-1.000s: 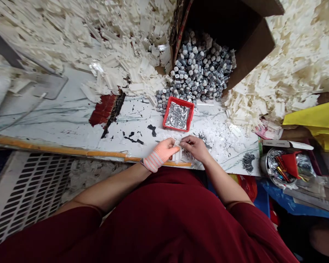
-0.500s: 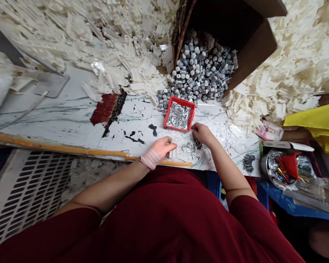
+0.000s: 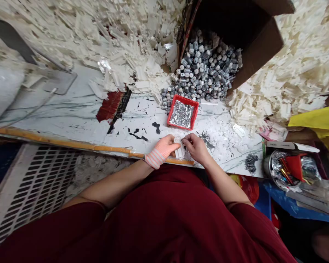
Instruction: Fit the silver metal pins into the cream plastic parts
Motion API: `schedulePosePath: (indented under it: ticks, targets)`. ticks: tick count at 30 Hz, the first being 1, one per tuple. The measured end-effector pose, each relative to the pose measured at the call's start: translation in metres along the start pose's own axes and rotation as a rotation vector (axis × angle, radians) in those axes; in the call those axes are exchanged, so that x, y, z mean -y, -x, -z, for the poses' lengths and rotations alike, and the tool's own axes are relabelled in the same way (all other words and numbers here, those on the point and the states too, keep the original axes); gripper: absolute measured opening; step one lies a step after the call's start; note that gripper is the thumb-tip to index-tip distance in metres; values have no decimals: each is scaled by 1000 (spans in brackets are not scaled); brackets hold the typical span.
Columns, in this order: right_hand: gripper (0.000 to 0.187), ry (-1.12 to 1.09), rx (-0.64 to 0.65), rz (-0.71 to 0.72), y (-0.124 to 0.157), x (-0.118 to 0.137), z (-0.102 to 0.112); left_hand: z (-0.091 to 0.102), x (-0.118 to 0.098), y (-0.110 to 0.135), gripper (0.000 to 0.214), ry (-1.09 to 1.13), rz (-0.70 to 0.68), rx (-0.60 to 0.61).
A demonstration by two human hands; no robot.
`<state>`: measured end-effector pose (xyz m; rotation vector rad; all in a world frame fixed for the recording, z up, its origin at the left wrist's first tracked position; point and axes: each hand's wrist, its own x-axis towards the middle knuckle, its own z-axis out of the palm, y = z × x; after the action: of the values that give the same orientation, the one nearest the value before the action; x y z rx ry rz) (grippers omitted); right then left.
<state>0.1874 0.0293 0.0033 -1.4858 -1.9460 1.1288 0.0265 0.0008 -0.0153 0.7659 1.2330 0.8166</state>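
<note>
My left hand (image 3: 162, 149), in an orange-and-grey striped glove, pinches a small white plastic piece (image 3: 178, 150) above the table's front edge. Bare, my right hand (image 3: 195, 147) meets it from the right with thumb and finger closed together at the piece's upper end. Whatever sits between those right fingertips is too small to make out. Just beyond both hands stands a red square tray (image 3: 169, 119) filled with short shiny metal pins (image 3: 181, 114).
Behind the tray, grey-and-white blocks (image 3: 205, 73) spill from a cardboard box (image 3: 259, 54). Heaps of white plastic pieces (image 3: 137, 69) lie on both sides. At right are a metal tin (image 3: 268, 166) and dark pins (image 3: 250, 163). A white crate (image 3: 41, 179) stands lower left.
My right hand has moved left from the loose pins beside the tray to the white piece in my left hand. The view has shifted slightly.
</note>
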Motion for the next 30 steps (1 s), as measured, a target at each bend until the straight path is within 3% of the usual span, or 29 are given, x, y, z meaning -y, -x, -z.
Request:
schedulePosePath:
  ticks: [8, 13, 15, 18, 22, 27, 30]
  targets:
    - [12, 111, 51, 1, 7, 6, 2, -2, -1, 5, 20, 47, 1, 44]
    - [26, -178, 182, -133, -1, -20, 2, 2, 0, 7, 21, 33, 26, 76]
    - [27, -76, 89, -159, -7, -31, 0, 4, 1, 7, 20, 32, 37, 55]
    - [17, 281, -64, -101, -16, -38, -6, 5, 1, 7, 18, 16, 34, -7]
    - [12, 462, -54, -46, -20, -34, -13, 4, 1, 6, 18, 2, 38, -31]
    - [17, -35, 52, -107, -7, -23, -3, 2, 0, 4, 15, -119, 30, -67]
    - [19, -172, 112, -79, 1, -15, 4, 1, 0, 3, 15, -181, 11, -44]
